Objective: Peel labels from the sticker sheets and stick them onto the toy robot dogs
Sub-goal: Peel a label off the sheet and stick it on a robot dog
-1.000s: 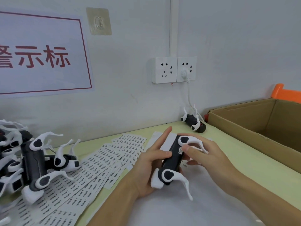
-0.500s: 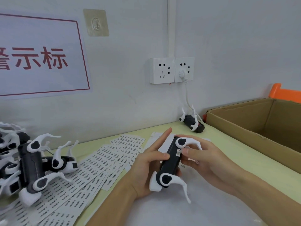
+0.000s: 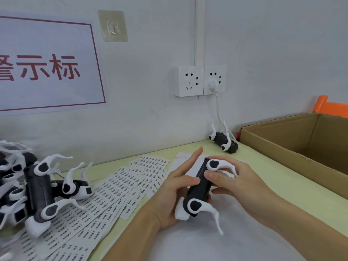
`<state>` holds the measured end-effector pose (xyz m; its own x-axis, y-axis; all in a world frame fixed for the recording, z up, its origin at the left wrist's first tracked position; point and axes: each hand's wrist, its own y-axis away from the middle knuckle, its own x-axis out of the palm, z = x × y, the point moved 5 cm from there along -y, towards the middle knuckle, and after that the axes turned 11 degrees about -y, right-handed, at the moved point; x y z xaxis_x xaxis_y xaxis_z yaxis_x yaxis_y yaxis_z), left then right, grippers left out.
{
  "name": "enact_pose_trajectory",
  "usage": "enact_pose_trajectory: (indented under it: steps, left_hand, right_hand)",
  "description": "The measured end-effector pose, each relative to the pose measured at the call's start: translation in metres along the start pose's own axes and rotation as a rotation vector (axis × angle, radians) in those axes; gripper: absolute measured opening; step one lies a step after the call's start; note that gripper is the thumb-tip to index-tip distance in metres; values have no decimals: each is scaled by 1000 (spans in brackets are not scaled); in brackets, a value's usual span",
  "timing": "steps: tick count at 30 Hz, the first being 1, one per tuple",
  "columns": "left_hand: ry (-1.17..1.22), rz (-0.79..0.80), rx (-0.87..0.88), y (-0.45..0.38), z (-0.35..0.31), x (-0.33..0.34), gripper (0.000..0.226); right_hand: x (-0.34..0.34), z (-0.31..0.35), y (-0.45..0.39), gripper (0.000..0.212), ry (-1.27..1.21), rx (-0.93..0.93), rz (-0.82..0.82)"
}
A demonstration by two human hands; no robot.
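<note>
left hand (image 3: 174, 193) is gripping the dog (image 3: 199, 187) above the tabletop (image 3: 263, 178), right hand (image 3: 237, 183) is pinching its body with thumb pressing, apparently on the label; rubbing edges flat advised while sheets (image 3: 105, 194) are lying beside.

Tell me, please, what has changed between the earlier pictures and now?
The right hand slid its thumb over the small label on the dog, so the label, visible before, is now covered and pressed. The left hand keeps holding the dog from behind, index finger straight. The sheets, the pile of dogs, the far dog and the box stayed put.
</note>
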<state>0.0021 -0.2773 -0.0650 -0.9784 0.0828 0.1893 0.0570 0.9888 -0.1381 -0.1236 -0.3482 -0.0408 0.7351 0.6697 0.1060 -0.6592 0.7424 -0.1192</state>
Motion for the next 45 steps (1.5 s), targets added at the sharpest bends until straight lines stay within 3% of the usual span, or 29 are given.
enact_pose_trajectory:
  steps: [5,9,12,16,22,26,29,33,40,45]
  left_hand:
    - [45,-10,-11,1,-2,1,70]
    - [68,-17,-23,2,-4,1,69]
    - [88,-21,-57,4,-4,1,69]
    - [41,-33,-86,4,-3,1,58]
    - [89,-229,-77,1,-2,-8,43]
    - [131,-363,-82,1,-2,-13,51]
    - [146,-397,-77,1,-1,-12,54]
    - [170,-406,-53,1,1,-13,58]
    - [206,-503,-41,3,0,-18,70]
    - [180,-490,-29,3,-1,-17,70]
  right_hand:
    - [1,-1,1,31,-12,-35,-39]
    - [3,1,1,38,59,-13,50]
    - [1,5,0,31,119,0,89]
    - [-3,4,-1,27,19,22,82]
    - [-15,-2,-8,22,-160,66,-12]
    - [-24,-6,-11,42,-291,-1,-189]
    - [-26,-7,-9,42,-197,-74,-286]
    - [-12,-8,-2,55,26,-111,-176]
    - [-11,-4,0,25,177,-162,-75]
    - [-15,-7,-5,12,194,-102,-143]
